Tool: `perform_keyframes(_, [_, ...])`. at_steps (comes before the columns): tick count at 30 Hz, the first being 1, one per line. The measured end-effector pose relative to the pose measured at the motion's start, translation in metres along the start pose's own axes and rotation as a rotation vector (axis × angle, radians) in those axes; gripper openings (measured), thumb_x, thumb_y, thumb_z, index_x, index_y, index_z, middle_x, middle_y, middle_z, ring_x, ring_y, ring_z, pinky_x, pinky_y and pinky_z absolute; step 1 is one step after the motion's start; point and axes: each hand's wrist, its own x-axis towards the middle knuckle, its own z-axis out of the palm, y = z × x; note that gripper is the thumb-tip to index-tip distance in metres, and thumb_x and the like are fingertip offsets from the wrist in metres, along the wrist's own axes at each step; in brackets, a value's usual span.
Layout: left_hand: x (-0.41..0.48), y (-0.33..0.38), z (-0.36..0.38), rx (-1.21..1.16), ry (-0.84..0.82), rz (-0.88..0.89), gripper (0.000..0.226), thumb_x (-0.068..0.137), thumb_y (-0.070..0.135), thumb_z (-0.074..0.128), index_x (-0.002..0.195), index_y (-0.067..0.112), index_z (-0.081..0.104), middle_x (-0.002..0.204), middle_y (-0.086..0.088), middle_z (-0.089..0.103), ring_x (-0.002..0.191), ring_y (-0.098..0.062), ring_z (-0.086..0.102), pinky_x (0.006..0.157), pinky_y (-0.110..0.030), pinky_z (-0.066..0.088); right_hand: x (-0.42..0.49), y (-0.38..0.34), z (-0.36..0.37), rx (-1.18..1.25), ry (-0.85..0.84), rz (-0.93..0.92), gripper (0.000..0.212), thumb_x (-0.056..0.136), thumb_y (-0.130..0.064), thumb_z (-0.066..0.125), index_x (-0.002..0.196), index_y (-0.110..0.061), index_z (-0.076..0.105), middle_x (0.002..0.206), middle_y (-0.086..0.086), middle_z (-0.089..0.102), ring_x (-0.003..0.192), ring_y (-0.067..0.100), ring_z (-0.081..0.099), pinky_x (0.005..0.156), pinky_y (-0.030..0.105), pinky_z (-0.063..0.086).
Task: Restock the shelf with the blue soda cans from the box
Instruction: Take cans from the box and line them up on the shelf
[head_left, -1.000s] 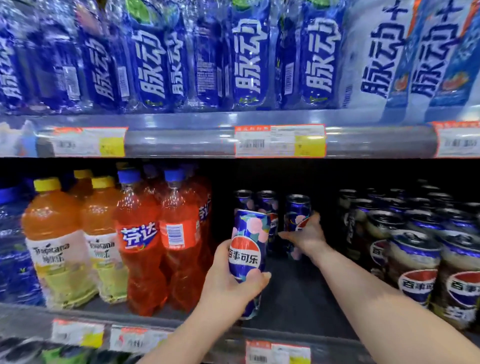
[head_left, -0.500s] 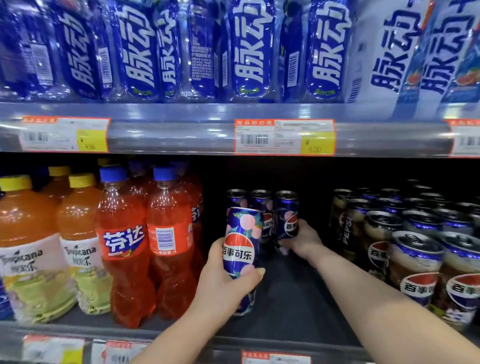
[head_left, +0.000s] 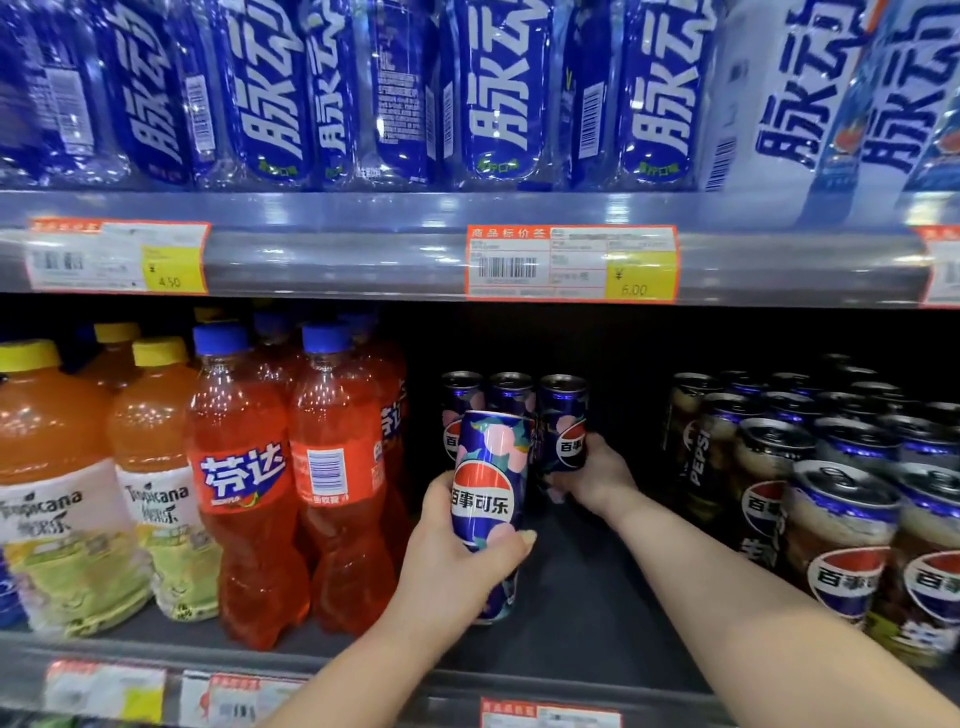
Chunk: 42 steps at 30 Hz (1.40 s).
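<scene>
Left hand (head_left: 457, 564) is wrapped round a blue can (head_left: 488, 493): thumb on the can's left side, fingertips curling in from the right. The can is upright with a slight tilt, logo facing out, low over the front of the open gap on the shelf (head_left: 576, 603). Can't tell if its base touches the shelf floor. Right hand (head_left: 595, 475) is deeper in, fingers curled round the lower half of the rightmost can (head_left: 563, 428) in a back row of three. Middle can (head_left: 511, 395) and left can (head_left: 457, 413) stand just beside it, partly hidden behind the held one. All three are upright, side by side. Left of the gap: orange soda bottles (head_left: 244, 493) with blue caps, then juice bottles (head_left: 57, 467) with yellow caps. Right of the gap: a block of brown cans (head_left: 836, 525), several rows deep, well apart from the blue ones. Upper shelf (head_left: 363, 208) carries blue bottles (head_left: 270, 98). The price tag (head_left: 571, 262) on its rail above the gap reads 6.00, and a second tag (head_left: 117, 257) further left reads 4.50.
</scene>
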Motion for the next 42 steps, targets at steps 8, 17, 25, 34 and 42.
perform_keyframes(8, [0.01, -0.003, 0.011, 0.021, 0.014, 0.005, 0.077, 0.059, 0.022, 0.084, 0.12, 0.037, 0.039, 0.103, 0.011, 0.063, 0.087, -0.003, 0.065, 0.071, -0.015, 0.051, -0.008, -0.004, -0.023, 0.002, 0.094, 0.001, 0.074, 0.072, -0.026, 0.075, 0.135, -0.011, 0.039, 0.132, 0.014, 0.051, 0.118, 0.029, 0.052, 0.092, 0.03, 0.043])
perform_keyframes(17, [0.042, -0.01, 0.059, 0.183, -0.005, 0.051, 0.092, 0.056, 0.018, 0.085, 0.127, 0.023, 0.026, 0.116, -0.001, 0.054, 0.105, -0.019, 0.056, 0.088, -0.027, 0.044, -0.06, -0.026, -0.059, 0.185, 0.168, -0.163, 0.034, 0.086, -0.003, 0.052, 0.119, -0.008, 0.056, 0.116, 0.012, 0.063, 0.103, 0.019, 0.057, 0.084, 0.023, 0.042])
perform_keyframes(25, [0.046, -0.02, 0.076, 0.272, -0.047, 0.114, 0.103, 0.057, 0.021, 0.086, 0.135, 0.018, 0.018, 0.109, 0.008, 0.033, 0.102, -0.012, 0.046, 0.087, -0.026, 0.046, -0.088, -0.033, -0.044, 0.191, -0.008, -0.173, 0.066, 0.068, -0.033, 0.078, 0.122, -0.023, 0.041, 0.102, -0.007, 0.058, 0.094, 0.009, 0.058, 0.075, 0.021, 0.048])
perform_keyframes(34, [0.039, -0.026, 0.034, 0.67, -0.292, 0.001, 0.11, 0.061, 0.048, 0.077, 0.146, 0.027, 0.01, 0.151, -0.007, 0.021, 0.138, -0.025, 0.024, 0.112, -0.038, 0.028, -0.068, -0.026, -0.044, 0.211, 0.148, -0.131, 0.077, 0.064, -0.02, 0.083, 0.127, -0.017, 0.037, 0.1, -0.002, 0.063, 0.091, 0.013, 0.063, 0.073, 0.024, 0.054])
perform_keyframes(42, [0.035, -0.04, 0.022, 0.986, -0.437, -0.005, 0.085, 0.072, 0.064, 0.06, 0.14, 0.02, 0.037, 0.153, -0.007, 0.023, 0.142, -0.024, 0.017, 0.115, -0.032, 0.017, -0.03, -0.015, -0.056, 0.338, 0.245, -0.079, 0.068, 0.071, -0.006, 0.077, 0.13, -0.014, 0.043, 0.117, 0.011, 0.061, 0.089, 0.016, 0.058, 0.082, 0.03, 0.047])
